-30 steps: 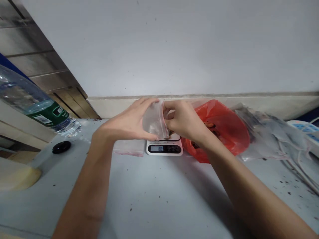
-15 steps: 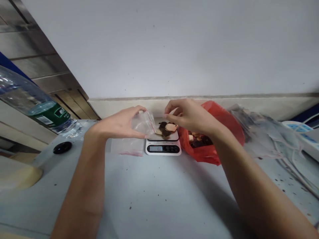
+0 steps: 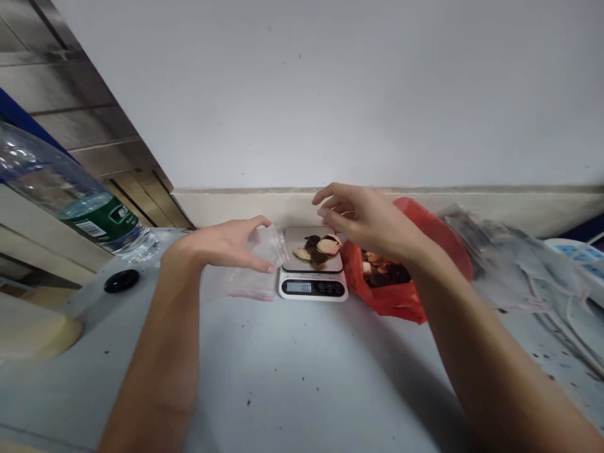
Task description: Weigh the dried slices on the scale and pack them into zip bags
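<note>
My left hand (image 3: 231,244) holds a small clear zip bag (image 3: 267,246) between thumb and fingers, its mouth turned toward the scale. Several dried slices, brown and pale (image 3: 318,250), lie on the plate of a white digital scale (image 3: 313,288), whose display reads about 10.0. Over the plate's right back corner hovers my right hand (image 3: 361,217), fingers curved and apart, nothing seen in it. Beneath that wrist, a red plastic bag (image 3: 401,307) stands with its mouth open, more dried pieces (image 3: 384,269) inside.
More clear zip bags (image 3: 250,290) lie flat left of the scale. A tilted water bottle (image 3: 101,217) and a black oval object (image 3: 121,280) are at the left. Filled clear bags (image 3: 467,239) and a pale cable (image 3: 561,321) lie right. A wall (image 3: 340,113) rises behind.
My left hand and the zip bag have drawn slightly left and down, off the scale's plate, which now shows more fully. My right hand has opened a little; the view has shifted slightly.
</note>
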Available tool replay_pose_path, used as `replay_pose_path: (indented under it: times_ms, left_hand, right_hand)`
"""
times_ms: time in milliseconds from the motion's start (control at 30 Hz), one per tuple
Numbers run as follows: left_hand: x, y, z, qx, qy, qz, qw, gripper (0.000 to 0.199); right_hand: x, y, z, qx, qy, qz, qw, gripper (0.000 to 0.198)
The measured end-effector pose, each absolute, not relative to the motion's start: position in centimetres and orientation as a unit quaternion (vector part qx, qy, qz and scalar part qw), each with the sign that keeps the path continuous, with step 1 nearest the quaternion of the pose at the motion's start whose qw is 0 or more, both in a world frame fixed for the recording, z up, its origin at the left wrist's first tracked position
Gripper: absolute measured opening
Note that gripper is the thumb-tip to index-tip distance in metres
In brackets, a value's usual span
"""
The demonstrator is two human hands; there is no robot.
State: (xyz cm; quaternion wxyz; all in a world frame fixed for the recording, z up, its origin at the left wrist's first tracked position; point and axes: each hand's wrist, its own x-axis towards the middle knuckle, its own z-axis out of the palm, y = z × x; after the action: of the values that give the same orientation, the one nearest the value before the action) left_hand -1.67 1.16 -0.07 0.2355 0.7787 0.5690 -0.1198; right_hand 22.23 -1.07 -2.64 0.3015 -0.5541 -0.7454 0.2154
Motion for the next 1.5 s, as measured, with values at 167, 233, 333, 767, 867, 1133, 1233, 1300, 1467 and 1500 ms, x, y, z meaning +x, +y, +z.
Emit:
replay_pose_path:
  times_ms: [167, 233, 333, 767, 867, 1133, 1233, 1300, 1467, 1500]
  left_hand:
    - [-1.3, 1.0, 0.2, 0.76, 0.586, -0.145, 0.241, 0.108]
    - [-1.2, 1.0, 0.2, 0.755, 0.589, -0.148, 0.246, 0.109]
    - [-1.4, 1.1, 0.0, 0.756, 0.585, -0.145, 0.255, 0.11]
    - [-1.7, 1.5, -0.9, 0.77, 0.574, -0.114, 0.256, 0.107]
    - [-1.5, 1.5, -1.0, 0.769, 0.572, -0.119, 0.261, 0.108]
    - [-1.9, 1.7, -1.4, 0.793, 0.537, -0.115, 0.264, 0.105]
    - [-2.0, 1.9, -1.8, 0.791, 0.541, -0.12, 0.259, 0.106]
    - [-2.0, 2.0, -2.0, 0.793, 0.54, -0.118, 0.257, 0.106]
    - [-2.1, 2.1, -2.3, 0.801, 0.533, -0.106, 0.252, 0.098]
    - [-2.1, 2.2, -2.4, 0.798, 0.535, -0.11, 0.253, 0.097]
  right_hand:
    - [21.5, -0.7, -3.2, -0.593, -0.753, 0.235, 0.161, 0.037]
    - [21.0, -0.7, -3.5, -0.606, -0.753, 0.241, 0.088, 0.048]
    - [19.8, -0.8, -4.2, -0.629, -0.75, 0.2, 0.042, 0.058]
    - [19.2, -0.4, -5.7, -0.645, -0.749, 0.151, -0.007, 0.067]
    - [19.1, -0.6, -5.7, -0.649, -0.745, 0.154, -0.006, 0.068]
    - [19.2, -0.3, -5.8, -0.624, -0.767, 0.147, 0.014, 0.04]
    - [19.1, -0.1, -6.2, -0.61, -0.778, 0.141, 0.047, 0.032]
    - [19.1, 0.1, -6.4, -0.601, -0.784, 0.142, 0.069, 0.031]
    - [19.4, 0.0, -6.5, -0.591, -0.784, 0.158, 0.105, 0.038]
    - [19.5, -0.1, -6.4, -0.592, -0.782, 0.163, 0.109, 0.035]
